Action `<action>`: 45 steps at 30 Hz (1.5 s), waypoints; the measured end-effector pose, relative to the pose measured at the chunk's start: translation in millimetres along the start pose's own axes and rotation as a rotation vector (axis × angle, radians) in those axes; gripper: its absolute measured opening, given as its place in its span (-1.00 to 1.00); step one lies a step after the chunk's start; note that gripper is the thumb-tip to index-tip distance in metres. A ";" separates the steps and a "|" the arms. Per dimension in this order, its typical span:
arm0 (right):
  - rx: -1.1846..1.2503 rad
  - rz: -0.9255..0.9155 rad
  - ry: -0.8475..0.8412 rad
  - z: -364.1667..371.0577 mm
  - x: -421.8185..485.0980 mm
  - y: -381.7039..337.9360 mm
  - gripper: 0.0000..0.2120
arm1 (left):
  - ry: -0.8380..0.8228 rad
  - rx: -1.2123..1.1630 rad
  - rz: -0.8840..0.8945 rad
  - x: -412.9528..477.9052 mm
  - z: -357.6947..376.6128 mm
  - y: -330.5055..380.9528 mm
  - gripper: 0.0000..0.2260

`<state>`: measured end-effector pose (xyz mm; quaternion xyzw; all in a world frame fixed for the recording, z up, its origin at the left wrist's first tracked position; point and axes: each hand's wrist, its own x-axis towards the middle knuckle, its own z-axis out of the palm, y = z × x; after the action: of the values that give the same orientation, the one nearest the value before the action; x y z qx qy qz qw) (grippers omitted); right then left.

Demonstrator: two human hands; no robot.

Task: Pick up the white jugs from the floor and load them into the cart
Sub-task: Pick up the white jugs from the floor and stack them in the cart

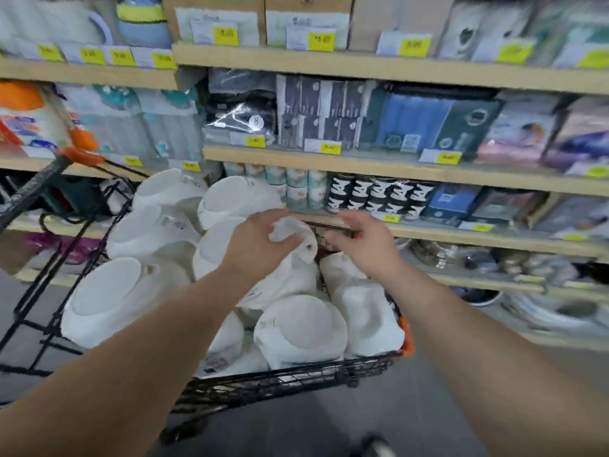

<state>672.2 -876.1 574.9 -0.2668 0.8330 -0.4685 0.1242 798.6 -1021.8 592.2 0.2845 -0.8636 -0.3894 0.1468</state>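
Note:
A black wire cart with orange corners stands in front of me, piled with several white jugs lying on their sides and upside down. My left hand grips one white jug at the top of the pile, fingers curled round its rim. My right hand hovers just to the right of that jug with fingers spread, holding nothing. Another jug lies bottom-up near the cart's front edge. A further jug rests at the cart's left side.
Wooden store shelves packed with boxed and wrapped goods and yellow price tags run behind the cart. The cart's orange-tipped handle rises at the left. Grey floor lies below, with a dark shoe at the bottom edge.

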 end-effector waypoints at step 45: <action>0.055 0.777 1.394 -862.4 -201.4 506.7 -0.74 | -1.318 -0.234 0.901 -35.0 889.0 776.5 -0.64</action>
<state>278.4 65.0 594.3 0.4002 0.7403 -0.4711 -0.2643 111.3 -61.7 597.1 -0.3962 -0.7580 -0.4686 -0.2209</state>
